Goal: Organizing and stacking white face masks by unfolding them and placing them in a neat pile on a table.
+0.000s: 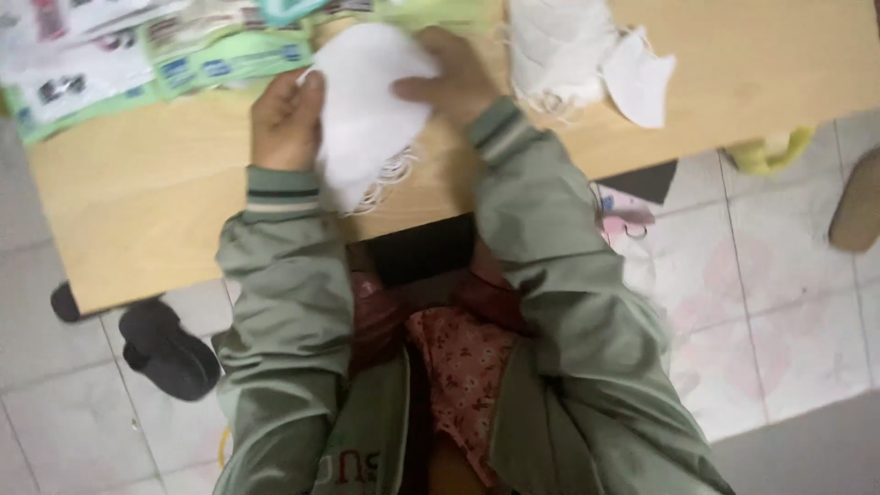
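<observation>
1. The left hand (286, 119) sits at upper centre-left of the frame, fingers curled and pinching the left edge of a white face mask (367, 110).
2. The right hand (451, 78) is at upper centre, fingers bent and pressed onto the mask's upper right portion, gripping it from that side.
3. The mask is held between both hands just above the bench (137, 202), at upper centre of the frame. Its white ear loops (390, 174) hang in a tangle from its lower edge, over the near edge of the bench.
4. A stack of white masks (550, 50) lies on the bench at upper right of centre, near the right hand but apart from it. One loose mask (640, 81) leans against the stack's right side.
5. Green-and-white printed packets (220, 60) are spread across the upper left of the frame, on the bench's far side, behind the left hand.
6. Both arms wear grey-green jacket sleeves (284, 275) with striped cuffs.
7. A dark slipper (170, 353) lies on the tiled floor (788, 302) at lower left, below the bench edge.
</observation>
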